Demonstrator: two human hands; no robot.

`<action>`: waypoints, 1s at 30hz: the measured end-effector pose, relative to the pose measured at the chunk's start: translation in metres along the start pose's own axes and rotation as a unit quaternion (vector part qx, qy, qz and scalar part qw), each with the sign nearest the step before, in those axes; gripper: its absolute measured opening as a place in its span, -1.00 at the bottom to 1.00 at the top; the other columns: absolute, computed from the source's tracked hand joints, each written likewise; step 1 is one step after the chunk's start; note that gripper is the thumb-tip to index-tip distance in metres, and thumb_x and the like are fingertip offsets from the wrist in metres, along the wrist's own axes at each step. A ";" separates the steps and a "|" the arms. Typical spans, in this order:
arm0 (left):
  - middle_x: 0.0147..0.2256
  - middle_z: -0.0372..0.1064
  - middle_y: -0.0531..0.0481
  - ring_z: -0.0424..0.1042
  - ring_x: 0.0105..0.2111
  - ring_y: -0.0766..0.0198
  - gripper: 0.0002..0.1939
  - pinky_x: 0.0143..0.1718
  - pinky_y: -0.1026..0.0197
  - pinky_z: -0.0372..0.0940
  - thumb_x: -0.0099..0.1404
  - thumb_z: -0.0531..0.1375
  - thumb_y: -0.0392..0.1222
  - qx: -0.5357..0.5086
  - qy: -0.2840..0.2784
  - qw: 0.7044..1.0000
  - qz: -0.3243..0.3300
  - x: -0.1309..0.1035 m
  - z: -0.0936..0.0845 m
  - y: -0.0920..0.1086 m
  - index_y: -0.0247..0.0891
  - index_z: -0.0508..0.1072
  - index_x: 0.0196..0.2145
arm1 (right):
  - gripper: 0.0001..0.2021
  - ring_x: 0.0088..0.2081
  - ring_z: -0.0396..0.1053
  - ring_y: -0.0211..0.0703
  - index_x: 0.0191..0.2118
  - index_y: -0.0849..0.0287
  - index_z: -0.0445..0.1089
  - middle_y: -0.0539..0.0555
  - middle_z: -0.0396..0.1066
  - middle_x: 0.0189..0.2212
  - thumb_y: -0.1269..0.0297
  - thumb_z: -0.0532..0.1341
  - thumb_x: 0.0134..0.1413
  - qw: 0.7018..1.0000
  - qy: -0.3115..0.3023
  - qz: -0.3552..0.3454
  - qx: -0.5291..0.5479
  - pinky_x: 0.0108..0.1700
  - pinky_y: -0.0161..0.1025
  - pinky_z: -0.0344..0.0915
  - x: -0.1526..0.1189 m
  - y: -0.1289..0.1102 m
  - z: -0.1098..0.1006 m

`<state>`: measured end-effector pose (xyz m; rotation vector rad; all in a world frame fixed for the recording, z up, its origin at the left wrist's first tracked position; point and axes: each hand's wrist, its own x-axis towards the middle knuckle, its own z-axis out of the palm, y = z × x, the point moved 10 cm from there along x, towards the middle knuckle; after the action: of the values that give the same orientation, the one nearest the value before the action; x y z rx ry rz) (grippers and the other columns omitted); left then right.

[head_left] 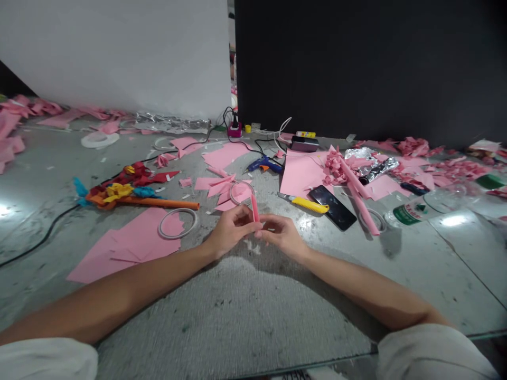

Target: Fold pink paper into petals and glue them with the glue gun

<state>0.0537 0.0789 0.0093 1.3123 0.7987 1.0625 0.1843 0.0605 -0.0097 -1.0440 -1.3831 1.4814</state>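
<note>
A small folded piece of pink paper point(255, 208) stands upright between my hands, seen nearly edge-on. My left hand point(233, 230) pinches it from the left. The fingertips of my right hand point(282, 235) are pressed together at its lower right edge, close to my left thumb. Just beyond my hands lie pink paper strips point(216, 186) and a roll of tape point(237, 193). A yellow cutter point(309, 205) rests to the right of them, beside a black phone point(332, 207).
Pink sheets point(134, 237) and another tape roll point(178, 223) lie left, below paper flowers on an orange stem point(162, 202). Behind are a blue glue gun point(264, 164) and cables. A rolled pink tube point(362, 203) and a plastic bottle point(423, 207) lie right.
</note>
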 end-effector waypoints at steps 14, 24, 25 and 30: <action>-0.47 0.42 0.06 0.33 -0.51 0.36 -0.64 -0.45 0.29 0.24 0.36 0.38 0.09 0.006 -0.006 1.000 0.001 -0.002 -0.005 -0.004 -0.31 0.57 -0.25 | -0.70 -0.53 0.26 -0.27 -0.03 0.15 0.64 -0.03 0.47 -0.47 0.08 0.47 0.22 0.997 0.003 -0.018 0.072 -0.47 -0.27 0.20 -0.001 0.005 -0.004; -0.50 0.40 0.02 0.42 -0.46 0.27 -0.57 -0.38 0.24 0.30 0.44 0.29 0.11 0.065 -0.118 0.991 -0.019 -0.009 0.019 -0.002 -0.29 0.49 -0.42 | -0.63 -0.50 0.07 -0.31 -0.37 0.16 0.57 -0.08 0.27 -0.53 -0.07 0.49 0.16 0.996 0.082 -0.013 0.045 -0.45 -0.28 0.02 -0.003 0.003 -0.014; -0.51 0.39 0.04 0.41 -0.47 0.28 -0.56 -0.39 0.25 0.31 0.46 0.27 0.13 0.065 -0.104 0.992 -0.016 -0.008 0.016 -0.002 -0.28 0.45 -0.42 | -0.63 -0.50 0.08 -0.30 -0.38 0.15 0.56 -0.07 0.29 -0.53 -0.07 0.49 0.16 0.996 0.082 -0.015 0.043 -0.45 -0.28 0.03 -0.002 0.003 -0.015; -0.48 0.33 0.13 0.39 -0.49 0.30 -0.63 -0.41 0.25 0.32 0.44 0.26 0.14 0.071 -0.056 0.996 -0.007 -0.006 0.006 -0.001 -0.21 0.38 -0.30 | -0.63 -0.51 0.06 -0.30 -0.36 0.14 0.53 -0.10 0.22 -0.55 -0.08 0.48 0.17 0.996 0.082 -0.012 0.020 -0.45 -0.27 0.00 -0.003 0.005 -0.017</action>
<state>0.0572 0.0710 0.0086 1.4713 0.8101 0.9263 0.2009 0.0625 -0.0149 -1.0949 -1.2422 1.3687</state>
